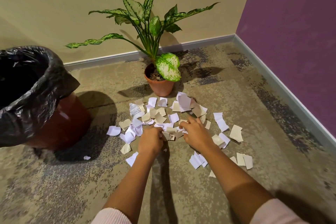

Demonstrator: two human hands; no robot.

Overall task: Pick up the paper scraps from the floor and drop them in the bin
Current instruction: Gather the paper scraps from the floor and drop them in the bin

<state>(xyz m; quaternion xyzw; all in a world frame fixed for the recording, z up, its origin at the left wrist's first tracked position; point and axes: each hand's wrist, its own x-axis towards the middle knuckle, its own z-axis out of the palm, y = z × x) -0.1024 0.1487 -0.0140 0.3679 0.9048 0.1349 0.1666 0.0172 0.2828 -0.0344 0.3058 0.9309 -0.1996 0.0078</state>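
Several white and beige paper scraps lie scattered on the carpet in front of a potted plant. My left hand and my right hand are down on the middle of the pile, facing each other, fingers curled around a small bunch of scraps pressed between them. The bin, brown with a black plastic liner, stands at the left, its mouth wide. More scraps lie to the right and nearer me. One tiny scrap sits by the bin's base.
A potted plant in a terracotta pot stands just behind the pile, its leaves spreading above. Beige wall with grey skirting runs behind, and a purple wall closes the right side. The patterned carpet extends toward me.
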